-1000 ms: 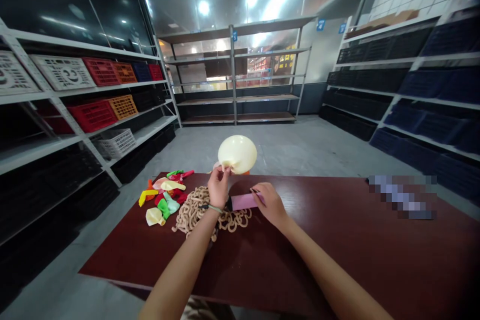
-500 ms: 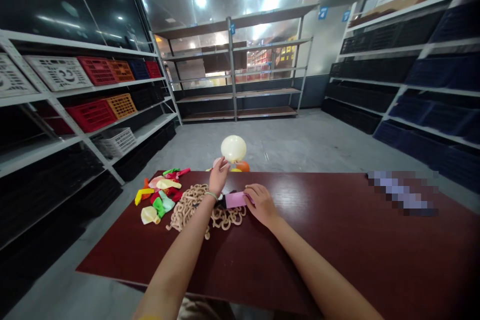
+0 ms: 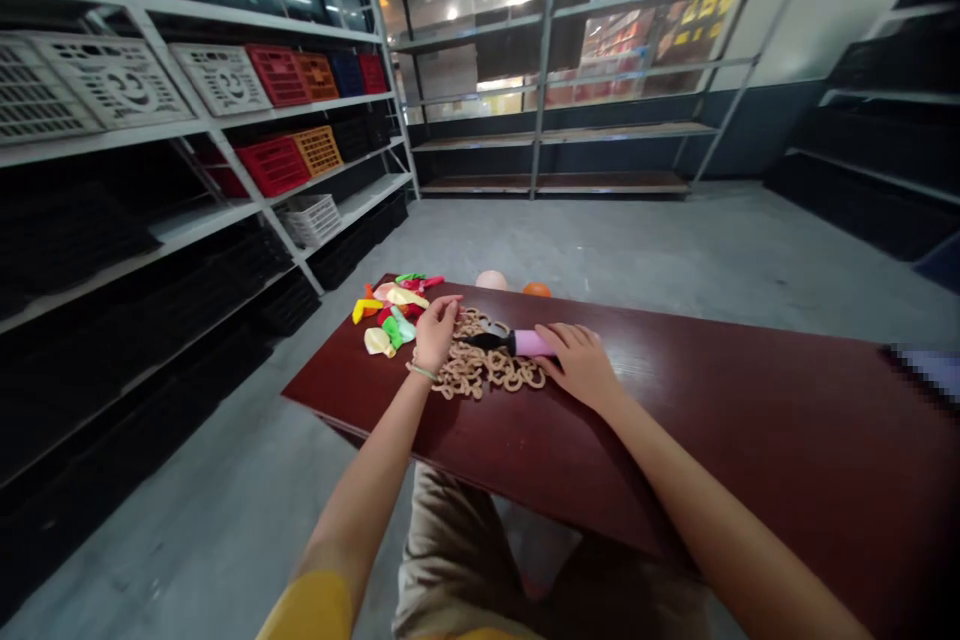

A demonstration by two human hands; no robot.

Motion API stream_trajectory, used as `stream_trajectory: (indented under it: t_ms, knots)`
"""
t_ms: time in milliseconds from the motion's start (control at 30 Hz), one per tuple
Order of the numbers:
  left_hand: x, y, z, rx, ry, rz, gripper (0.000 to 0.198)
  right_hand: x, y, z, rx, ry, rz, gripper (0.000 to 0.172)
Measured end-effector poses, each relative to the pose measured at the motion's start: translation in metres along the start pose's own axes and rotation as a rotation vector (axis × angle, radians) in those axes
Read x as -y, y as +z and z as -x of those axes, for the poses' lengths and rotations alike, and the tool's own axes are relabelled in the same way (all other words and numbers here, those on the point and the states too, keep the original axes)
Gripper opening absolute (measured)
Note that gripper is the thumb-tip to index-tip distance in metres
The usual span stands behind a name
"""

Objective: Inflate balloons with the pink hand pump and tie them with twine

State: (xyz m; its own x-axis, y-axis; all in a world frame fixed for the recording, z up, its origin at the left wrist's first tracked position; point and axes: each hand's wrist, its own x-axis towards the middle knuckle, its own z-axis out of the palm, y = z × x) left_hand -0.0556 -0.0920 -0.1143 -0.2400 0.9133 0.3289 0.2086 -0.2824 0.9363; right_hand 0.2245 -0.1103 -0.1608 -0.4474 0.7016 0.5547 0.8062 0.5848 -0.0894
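My right hand (image 3: pixel 579 366) is wrapped round the pink barrel of a hand pump (image 3: pixel 529 343), which lies on its side with its black tapered nozzle pointing left. The nozzle rests over a pile of beige curled rings (image 3: pixel 469 372). Left of the nozzle is my left hand (image 3: pixel 436 335), a thin band at its wrist. Its fingers reach forward, with the thumb apart, and nothing shows between them. Just beyond it on the left lie limp balloons (image 3: pixel 405 296) in yellow, green, red and cream.
A dark red table (image 3: pixel 697 390) spans the front. Behind its far edge show a pale pink balloon (image 3: pixel 491 279) and an orange balloon (image 3: pixel 536 289). Racks with coloured crates (image 3: pixel 274 165) stand left; a metal rack (image 3: pixel 538 120) is at the back. A blurred-out item (image 3: pixel 926 372) lies far right.
My view has turned left and down. The inflated cream balloon past the far edge is gone from sight. My left hand has moved left, off the nozzle; my right hand stays on the pump.
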Motion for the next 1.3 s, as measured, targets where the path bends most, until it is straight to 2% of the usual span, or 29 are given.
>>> stream_trajectory:
  t_ms: [167,267,333,433,567,667,733,833,933,1000,1100,1200,1300]
  knots:
    - [0.023,-0.082,0.011,-0.251,0.138,-0.383,0.023,0.000,0.003,0.003,0.016,-0.031,0.116,0.050]
    - [0.038,-0.122,0.021,-0.340,0.158,-0.563,0.024,0.000,0.001,0.003,-0.025,-0.075,0.161,0.047]
    - [0.047,-0.138,0.026,-0.402,0.106,-0.655,0.025,0.001,-0.001,0.003,-0.058,-0.130,0.181,0.046]
    - [0.058,-0.145,0.027,-0.465,-0.022,-0.779,0.029,0.002,-0.002,0.002,-0.103,-0.205,0.205,0.045]
    - [0.062,-0.140,0.023,-0.349,-0.120,-0.925,0.027,0.001,0.000,0.002,-0.127,-0.206,0.205,0.047]
    - [0.057,-0.139,0.023,-0.265,-0.147,-0.896,0.017,0.000,0.002,0.003,-0.119,-0.193,0.200,0.048]
    - [0.053,-0.140,0.025,-0.258,-0.118,-0.791,0.016,0.000,0.003,0.003,-0.113,-0.182,0.191,0.049]
    - [0.043,-0.140,0.028,-0.329,-0.109,-0.581,0.022,0.000,0.002,0.003,-0.123,-0.158,0.166,0.050]
    - [0.027,-0.129,0.028,-0.371,-0.127,-0.252,0.027,0.000,0.001,0.003,-0.151,-0.131,0.146,0.050]
    - [0.014,-0.113,0.024,-0.338,-0.151,0.092,0.030,0.001,0.000,0.003,-0.166,-0.112,0.128,0.050]
    - [-0.007,-0.079,0.012,-0.228,-0.218,0.552,0.033,0.000,0.001,0.002,-0.207,-0.063,0.088,0.051]
    - [-0.021,-0.034,-0.004,-0.131,-0.290,0.788,0.032,-0.001,0.001,0.003,-0.259,0.007,0.046,0.053]
    - [-0.025,0.011,-0.019,-0.045,-0.333,0.896,0.030,-0.003,0.002,0.005,-0.269,0.066,-0.013,0.052]
